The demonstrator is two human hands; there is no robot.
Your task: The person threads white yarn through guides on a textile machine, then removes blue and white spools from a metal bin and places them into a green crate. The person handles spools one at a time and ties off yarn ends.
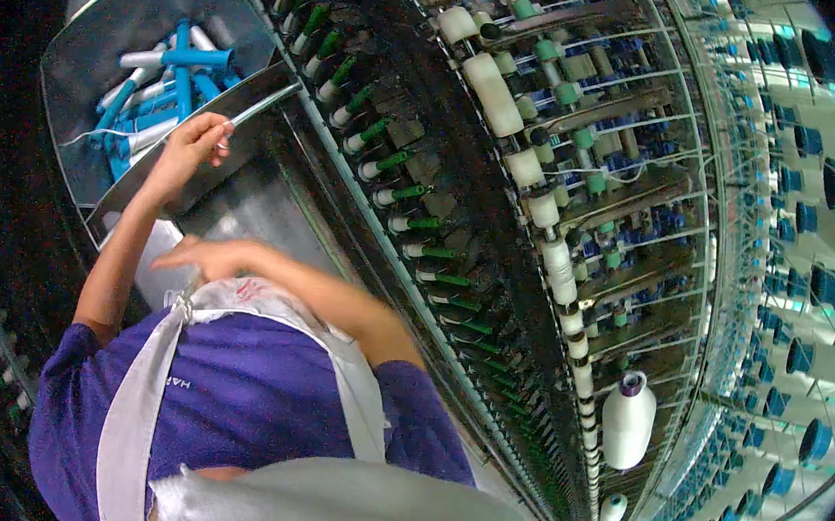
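Head view gives me one relation to work from: the tubes (196, 57) lie up and to the left of the left hand (195, 151), heaped blue and white in a metal bin (236, 0). I read the left as clearly the nearer; the right hand (212, 259) is lower down, outside the bin, by the top of the apron (133, 414).

Closest to the left hand I pick out two. A blue tube (182, 87) runs nearly straight up the view, its lower end just above the knuckles. A white tube (151, 134) lies left of the hand, its long axis slanting up to the right so that one end points at it. The left fingers, though, face right, away from both, so I judge that a grasp on either would need the wrist swung leftward.

Those fingers are curled close together. Something thin and pale shows at their tips, near a bright bar (267, 105) slanting up to the right; I cannot tell whether they grip either. The right fingers point left, roughly straight and blurred; I see nothing in them, but cannot tell whether they pinch something fine.
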